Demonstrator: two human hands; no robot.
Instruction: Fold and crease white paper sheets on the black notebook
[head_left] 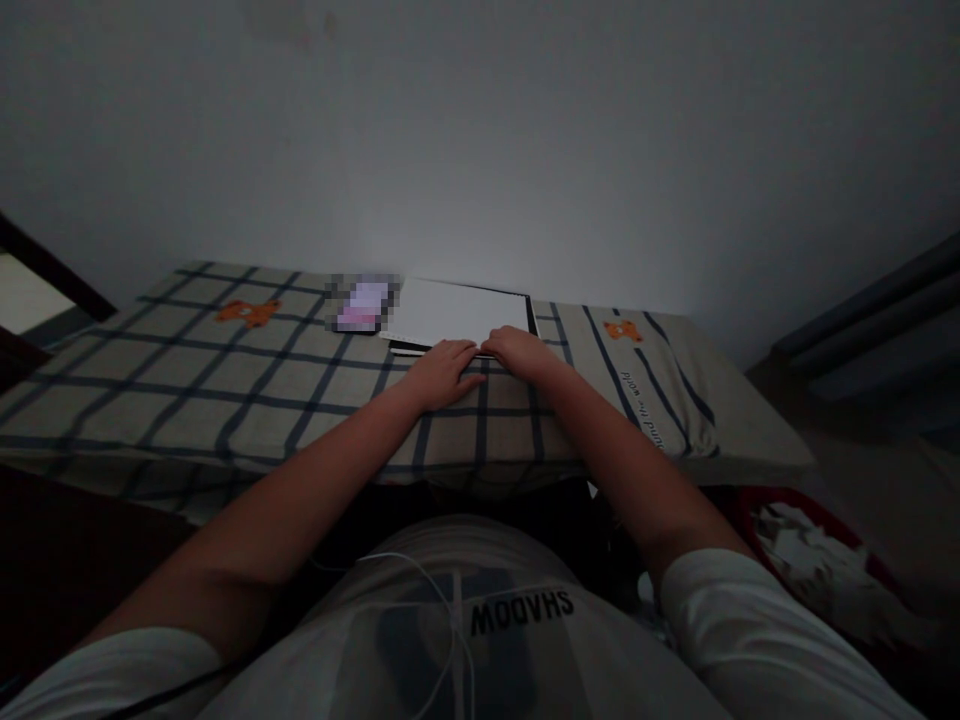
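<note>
The left hand (442,372) lies flat with fingers spread out, its tips touching the near edge of the white pad of paper (461,312). The right hand (523,352) lies flat too, on the same edge, just beside the left one. Neither hand grips anything. The pad lies just past the hands, on a counter (757,430) with a checked cloth (225,390). A blurred small thing (362,303) sits left of the pad. A red basket (817,560) of paper scraps is low on the right.

blurred: pixelated patch (362,303) — contents unreadable
hidden: notebook (457,312) near edge — under both hands
cut off: red basket (817,560) — lost in dark
</note>
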